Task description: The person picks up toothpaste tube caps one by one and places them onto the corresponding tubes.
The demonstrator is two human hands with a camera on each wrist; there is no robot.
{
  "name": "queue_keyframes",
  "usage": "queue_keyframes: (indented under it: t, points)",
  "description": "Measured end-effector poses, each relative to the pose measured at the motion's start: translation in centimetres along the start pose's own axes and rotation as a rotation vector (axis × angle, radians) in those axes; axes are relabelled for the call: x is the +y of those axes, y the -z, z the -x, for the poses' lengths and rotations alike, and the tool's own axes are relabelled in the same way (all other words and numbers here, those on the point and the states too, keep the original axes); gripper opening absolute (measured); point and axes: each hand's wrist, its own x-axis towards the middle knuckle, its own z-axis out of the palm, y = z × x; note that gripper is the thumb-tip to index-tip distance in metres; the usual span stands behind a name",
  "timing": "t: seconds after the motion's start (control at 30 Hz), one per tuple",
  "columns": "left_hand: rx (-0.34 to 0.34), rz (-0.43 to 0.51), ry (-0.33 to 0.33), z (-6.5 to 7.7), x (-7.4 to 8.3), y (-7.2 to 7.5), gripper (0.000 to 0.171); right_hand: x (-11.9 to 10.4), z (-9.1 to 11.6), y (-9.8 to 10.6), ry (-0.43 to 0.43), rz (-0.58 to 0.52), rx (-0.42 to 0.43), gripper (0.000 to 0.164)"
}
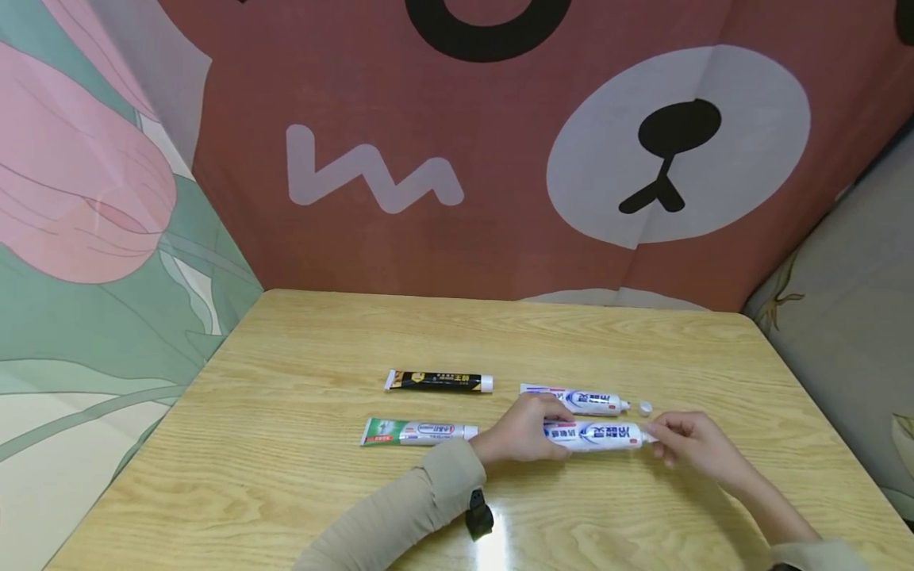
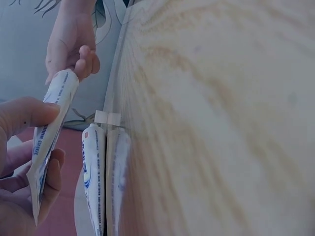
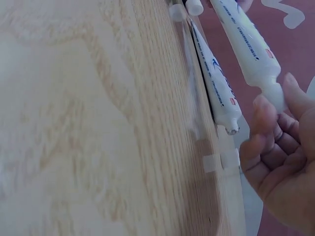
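Just behind the held tube [image 1: 596, 436] lies an uncapped tube [image 1: 589, 402]; loose cap [image 1: 646, 408] nearby.

Layout about the held tube

Held tube [image 1: 607, 436]: raised above the table [image 1: 250, 492], running left to right. Left hand [image 1: 530, 428] at its left end, right hand [image 1: 696, 444] at its right end. Rear tube [image 1: 581, 401]: on table, just behind held tube, roughly parallel. Loose cap [image 1: 646, 408]: on table, behind held tube's right end. Left tube [image 1: 417, 432]: on table, left of held tube, left hand between. Back-left tube [image 1: 439, 381]: on table, left of and behind held tube, well apart. Backdrop [image 1: 393, 254]: behind held tube, beyond table.
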Motion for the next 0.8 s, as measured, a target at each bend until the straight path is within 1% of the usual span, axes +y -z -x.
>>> queue_keyframes:
  t: [0.13, 0.23, 0.3, 0.37, 0.43, 0.5, 0.57, 0.67, 0.73, 0.8]
  points:
    - [0.004, 0.005, -0.009, 0.0, 0.0, 0.0, 0.04, -0.3, -0.1, -0.2, -0.1, 0.046, 0.009, 0.04]
    - [0.004, 0.006, -0.009, 0.0, 0.0, -0.1, 0.04, -0.5, -0.1, -0.2, -0.171, 0.072, 0.019, 0.048]
    - [0.004, 0.009, -0.006, 0.1, 0.1, -0.1, 0.04, -0.7, 0.0, -0.1, -0.194, 0.084, 0.026, 0.05]
    - [0.007, 0.015, -0.002, 0.1, 0.1, -0.1, 0.04, -0.6, 0.1, 0.1, -0.167, 0.081, 0.028, 0.047]
    - [0.008, 0.03, 0.008, 0.2, 0.2, -0.1, 0.04, -0.4, 0.4, 0.4, -0.106, 0.058, 0.02, 0.038]
    - [0.01, 0.047, 0.019, 0.2, 0.2, 0.0, 0.04, -0.2, 0.6, 0.8, -0.051, 0.002, 0.003, 0.026]
    - [0.012, 0.053, 0.025, 0.2, 0.1, 0.0, 0.039, 0.0, 0.8, 0.9, -0.012, -0.049, -0.011, 0.021]
    - [0.018, 0.046, 0.019, 0.2, 0.1, 0.2, 0.039, 0.0, 1.0, 0.9, -0.004, -0.055, 0.0, 0.015]
    - [0.021, 0.036, 0.012, 0.2, 0.1, 0.2, 0.039, -0.1, 1.0, 0.7, -0.003, -0.02, 0.024, 0.012]
    - [0.02, 0.029, 0.004, 0.2, 0.1, 0.2, 0.039, -0.2, 0.9, 0.5, -0.01, 0.004, 0.037, 0.014]
